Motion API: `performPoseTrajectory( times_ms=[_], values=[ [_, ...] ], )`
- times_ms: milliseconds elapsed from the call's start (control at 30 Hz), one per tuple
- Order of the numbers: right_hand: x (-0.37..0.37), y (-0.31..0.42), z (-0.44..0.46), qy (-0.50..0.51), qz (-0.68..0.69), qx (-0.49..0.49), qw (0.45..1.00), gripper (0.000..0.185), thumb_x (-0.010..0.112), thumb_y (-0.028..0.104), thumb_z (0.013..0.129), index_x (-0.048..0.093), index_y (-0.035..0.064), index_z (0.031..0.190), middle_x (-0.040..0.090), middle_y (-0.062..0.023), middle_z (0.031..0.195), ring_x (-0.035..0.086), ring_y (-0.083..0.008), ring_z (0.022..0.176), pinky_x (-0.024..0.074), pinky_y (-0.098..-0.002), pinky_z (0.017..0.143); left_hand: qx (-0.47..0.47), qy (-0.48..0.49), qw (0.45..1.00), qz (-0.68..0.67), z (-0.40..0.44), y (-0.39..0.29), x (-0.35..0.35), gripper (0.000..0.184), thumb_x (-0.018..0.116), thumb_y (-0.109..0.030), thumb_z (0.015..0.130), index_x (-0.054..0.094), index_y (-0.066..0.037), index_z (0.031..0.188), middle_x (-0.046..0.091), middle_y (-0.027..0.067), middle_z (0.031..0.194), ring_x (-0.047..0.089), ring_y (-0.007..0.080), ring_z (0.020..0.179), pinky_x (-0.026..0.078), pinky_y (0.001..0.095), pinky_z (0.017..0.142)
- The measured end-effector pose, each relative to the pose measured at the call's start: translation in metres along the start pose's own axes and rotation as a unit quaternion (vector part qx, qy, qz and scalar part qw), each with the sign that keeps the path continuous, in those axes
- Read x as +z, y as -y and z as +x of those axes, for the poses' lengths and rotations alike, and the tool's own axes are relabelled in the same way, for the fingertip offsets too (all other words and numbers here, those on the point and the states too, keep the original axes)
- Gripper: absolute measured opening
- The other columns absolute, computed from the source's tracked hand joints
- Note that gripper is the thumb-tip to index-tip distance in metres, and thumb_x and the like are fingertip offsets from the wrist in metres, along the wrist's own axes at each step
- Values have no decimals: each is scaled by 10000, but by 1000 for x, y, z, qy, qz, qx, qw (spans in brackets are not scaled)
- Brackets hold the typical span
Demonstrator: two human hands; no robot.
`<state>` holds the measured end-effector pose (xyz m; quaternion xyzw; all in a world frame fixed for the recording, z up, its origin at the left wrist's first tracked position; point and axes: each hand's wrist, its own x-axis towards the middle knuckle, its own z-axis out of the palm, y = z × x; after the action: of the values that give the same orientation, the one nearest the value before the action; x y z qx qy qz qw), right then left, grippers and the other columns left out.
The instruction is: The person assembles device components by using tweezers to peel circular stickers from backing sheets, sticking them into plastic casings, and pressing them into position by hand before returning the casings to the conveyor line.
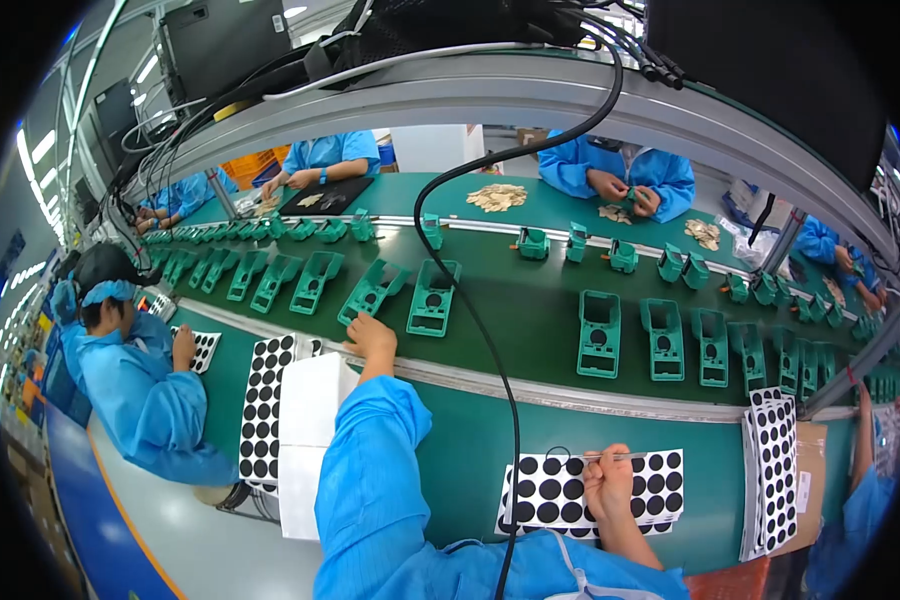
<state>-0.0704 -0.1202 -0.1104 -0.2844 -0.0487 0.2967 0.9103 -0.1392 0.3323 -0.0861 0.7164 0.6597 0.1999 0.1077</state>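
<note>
My left hand (372, 342) reaches over the belt's near rail, its fingers closed on the lower end of a green plastic housing (374, 288) that lies tilted on the belt. Tweezers (615, 457) are pinched in my right hand (610, 485), pointing left above a white sheet of round black stickers (660, 487). A thin dark ring shows near their tip; whether they touch it I cannot tell. Just right of my left hand lies another green housing (433, 298). A folded white paper (306, 440) stands beside my left sleeve.
Green housings run along the dark green conveyor belt (510, 350), with smaller green parts on its far rail. More sticker sheets (772, 470) are at right and left (263, 410). A black cable (482, 330) hangs across the view. Co-workers in blue sit opposite and at both sides.
</note>
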Motion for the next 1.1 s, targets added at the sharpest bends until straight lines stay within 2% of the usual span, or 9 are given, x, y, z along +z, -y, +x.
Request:
performPoseTrajectory(
  times_ms=[167, 300, 367, 467, 567, 667, 733, 900, 1100],
  values=[
    [4, -3, 4, -14, -3, 9, 1000, 84, 499, 39, 911, 466, 103, 953, 607, -182, 871, 454, -125, 552, 419, -251, 551, 103, -122, 987, 20, 12, 0, -21, 191, 509, -235, 864, 593, -91, 957, 657, 90, 805, 609, 260, 882, 350, 424, 832],
    [6, -4, 6, -25, -9, 1, 1000, 52, 488, 67, 928, 461, 103, 954, 603, -165, 855, 445, -121, 544, 420, -259, 546, 1, -153, 945, -288, -31, -34, -59, 338, 425, -228, 924, 490, 4, 1162, 614, 237, 1011, 583, 403, 923, 422, 452, 849],
    [6, -7, 7, -20, 0, 5, 1000, 41, 484, 82, 933, 468, 106, 962, 605, -163, 857, 436, -121, 545, 415, -259, 547, 124, -276, 884, -357, -47, -31, -33, 456, 419, -206, 928, 380, 127, 1238, 513, 304, 1158, 505, 440, 1044, 392, 444, 911],
    [-1, -5, 9, -6, 67, 28, 997, 47, 501, 100, 927, 476, 120, 962, 584, -136, 882, 422, -99, 544, 402, -230, 533, 226, -136, 856, -445, -151, -37, -72, 504, 447, -98, 904, 253, 109, 1320, 531, 198, 1006, 513, 343, 953, 381, 386, 886],
    [-8, 0, 11, 23, 151, 52, 987, 59, 502, 93, 920, 484, 149, 918, 557, -109, 935, 389, -67, 546, 387, -196, 525, 351, -37, 889, -290, -242, -11, -70, 611, 479, -1, 815, 203, 106, 1349, 513, 223, 1115, 499, 370, 1003, 355, 469, 838],
    [0, 7, 8, 34, 189, 63, 979, 75, 501, 99, 919, 476, 165, 893, 397, -9, 781, 356, -54, 532, 341, -185, 515, 473, 84, 851, -211, -324, 14, -88, 751, 618, -100, 747, 213, 146, 1330, 499, 199, 1177, 497, 357, 974, 363, 436, 839],
    [-3, 7, 10, 55, 186, 53, 980, 58, 492, 135, 934, 488, 152, 879, 496, -32, 858, 376, -49, 532, 354, -195, 526, 536, 130, 822, -143, -356, 30, -94, 820, 676, -152, 699, 236, 156, 1319, 498, 192, 1190, 504, 320, 950, 365, 423, 840],
    [0, 10, 9, 36, 174, 40, 983, 76, 463, 163, 952, 525, 120, 950, 567, -74, 917, 416, -53, 553, 386, -197, 554, 636, 161, 747, -106, -366, 37, -71, 537, 565, -34, 761, 397, 127, 1245, 510, 202, 1138, 501, 355, 1010, 415, 387, 899],
    [2, 7, 8, 55, 114, 28, 992, 64, 473, 151, 946, 514, 103, 941, 592, -116, 927, 412, -58, 554, 393, -200, 558, 639, 129, 737, -182, -338, 38, -91, 592, 701, -151, 705, 469, 37, 1217, 456, 226, 1216, 464, 328, 1128, 408, 398, 933]
  ],
)
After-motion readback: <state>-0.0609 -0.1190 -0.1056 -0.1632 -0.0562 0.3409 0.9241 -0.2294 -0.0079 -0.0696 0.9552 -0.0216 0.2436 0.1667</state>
